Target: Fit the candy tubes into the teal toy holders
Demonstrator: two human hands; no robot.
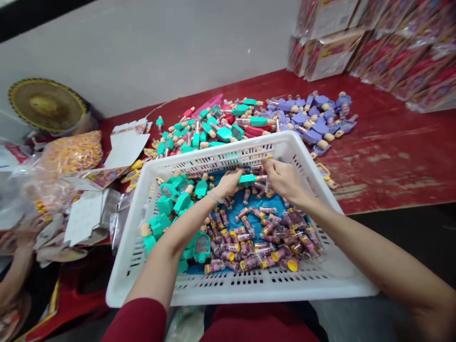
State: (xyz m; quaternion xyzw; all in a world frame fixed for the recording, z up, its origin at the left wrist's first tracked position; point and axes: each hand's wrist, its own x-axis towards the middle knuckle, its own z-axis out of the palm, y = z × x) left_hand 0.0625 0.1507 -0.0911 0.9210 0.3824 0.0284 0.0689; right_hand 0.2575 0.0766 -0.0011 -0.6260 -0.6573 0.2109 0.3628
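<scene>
The left hand (230,183) held a teal piece (247,179), its near end hidden; the right hand (282,178) curled above small capped tubes (248,226), its grip impossible to make out.

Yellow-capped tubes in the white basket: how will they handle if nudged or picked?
Likely apt to roll: the tubes look cylindrical and many lie on their sides. Probably stiff, since they look straight, with no visible sagging in the pile. Perhaps a bit slippery, as their clear walls look smooth and shiny.
</scene>
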